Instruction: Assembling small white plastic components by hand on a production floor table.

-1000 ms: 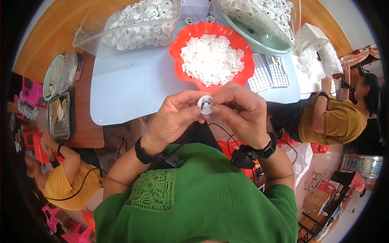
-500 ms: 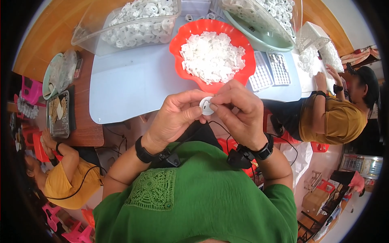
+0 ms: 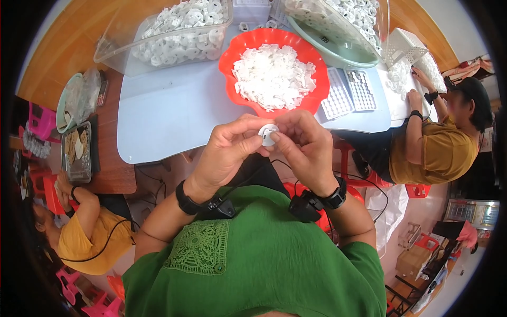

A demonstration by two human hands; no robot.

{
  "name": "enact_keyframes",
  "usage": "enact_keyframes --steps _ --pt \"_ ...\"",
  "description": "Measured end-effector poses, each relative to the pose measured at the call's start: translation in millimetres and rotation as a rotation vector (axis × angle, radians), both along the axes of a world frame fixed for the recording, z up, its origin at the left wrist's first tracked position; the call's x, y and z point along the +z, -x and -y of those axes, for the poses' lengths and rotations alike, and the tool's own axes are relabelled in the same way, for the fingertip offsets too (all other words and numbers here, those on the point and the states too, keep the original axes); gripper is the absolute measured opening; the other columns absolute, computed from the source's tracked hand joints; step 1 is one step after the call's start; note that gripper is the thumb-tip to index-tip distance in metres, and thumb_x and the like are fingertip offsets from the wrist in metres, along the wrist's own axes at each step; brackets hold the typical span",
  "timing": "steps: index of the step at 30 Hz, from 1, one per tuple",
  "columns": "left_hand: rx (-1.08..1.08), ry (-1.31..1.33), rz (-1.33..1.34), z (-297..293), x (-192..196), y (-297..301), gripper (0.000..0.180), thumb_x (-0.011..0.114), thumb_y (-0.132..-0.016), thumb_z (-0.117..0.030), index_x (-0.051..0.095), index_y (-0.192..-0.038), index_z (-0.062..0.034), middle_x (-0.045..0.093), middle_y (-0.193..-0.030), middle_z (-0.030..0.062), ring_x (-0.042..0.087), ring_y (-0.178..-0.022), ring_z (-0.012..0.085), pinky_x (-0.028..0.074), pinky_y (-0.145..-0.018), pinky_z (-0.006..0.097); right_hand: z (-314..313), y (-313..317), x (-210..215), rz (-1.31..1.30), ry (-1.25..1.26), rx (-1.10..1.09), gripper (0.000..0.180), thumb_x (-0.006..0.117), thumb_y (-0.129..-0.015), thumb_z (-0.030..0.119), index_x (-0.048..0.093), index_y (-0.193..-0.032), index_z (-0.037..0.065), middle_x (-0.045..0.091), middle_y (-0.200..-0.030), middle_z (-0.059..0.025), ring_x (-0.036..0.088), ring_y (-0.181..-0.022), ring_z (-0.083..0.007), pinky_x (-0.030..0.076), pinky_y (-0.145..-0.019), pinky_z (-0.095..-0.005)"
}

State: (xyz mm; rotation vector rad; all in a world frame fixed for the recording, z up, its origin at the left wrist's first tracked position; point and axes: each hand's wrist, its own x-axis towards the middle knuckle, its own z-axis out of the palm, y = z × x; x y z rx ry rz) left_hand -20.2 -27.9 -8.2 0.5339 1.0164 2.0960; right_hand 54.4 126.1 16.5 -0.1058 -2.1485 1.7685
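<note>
A person in a green top is holding a small round white plastic part [image 3: 268, 134] between both hands, close to the chest and just short of the near edge of a pale blue table [image 3: 169, 113]. The left hand [image 3: 228, 150] is pinching the part from its left with thumb and fingertips closed on it. The right hand [image 3: 302, 143] is closing on it from the right, its fingers curled over the top. Compared with a second ago, the hands and part are sitting in nearly the same spot, with only small finger shifts, so the fitting or pressing work on this one piece appears to be continuing rather than finished.

Just beyond the hands, an orange scalloped bowl [image 3: 231, 59] is holding a heap of small flat white pieces. Further back on the left, a clear plastic tub [image 3: 127, 39] is filled with white ring-shaped parts. A pale green basin [image 3: 338, 55] with a clear tub of similar parts over it is sitting at the back right. Two grey gridded trays [image 3: 348, 92] are lying beside the orange bowl to its right. No labels or signs can be made out on any container.

Another person in a yellow top [image 3: 433, 153] is working at the right end of the table, and a third person in yellow [image 3: 79, 238] is sitting at lower left near a brown table [image 3: 111, 174].
</note>
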Motion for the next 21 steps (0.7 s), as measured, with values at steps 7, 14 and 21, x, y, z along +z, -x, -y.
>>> enact_keyframes --steps 7,14,21 --pt "0.117 0.171 -0.294 -2.9 6.2 -3.7 0.029 0.051 -0.091 0.002 0.06 -0.118 0.0015 0.056 -0.105 0.006 0.059 -0.094 0.0135 0.051 -0.079 0.025 11.2 0.0 0.9 -0.166 -0.083 -0.064 0.017 0.063 -0.081 -0.008 0.056 -0.094 0.0 0.06 -0.076 -0.0079 0.062 -0.063 -0.0127 0.049 -0.054 -0.0247" --pt "0.218 0.216 -0.413 -5.2 13.8 -10.6 0.031 0.051 -0.091 0.004 0.059 -0.121 0.0014 0.055 -0.103 0.0067 0.057 -0.086 0.0121 0.049 -0.076 0.025 5.6 -1.5 9.2 -0.282 -0.398 -0.081 0.016 0.063 -0.076 -0.011 0.058 -0.086 0.0 0.056 -0.078 -0.0092 0.061 -0.062 -0.0177 0.048 -0.053 -0.0275" --pt "0.224 0.263 -0.442 -5.9 9.9 -13.9 0.031 0.05 -0.09 0.006 0.06 -0.12 0.0014 0.055 -0.104 0.0066 0.056 -0.084 0.0118 0.049 -0.076 0.024 1.0 -4.3 12.3 -0.256 -0.44 -0.014 0.013 0.061 -0.077 -0.01 0.058 -0.085 0.001 0.055 -0.078 -0.009 0.061 -0.062 -0.0211 0.048 -0.052 -0.0302"
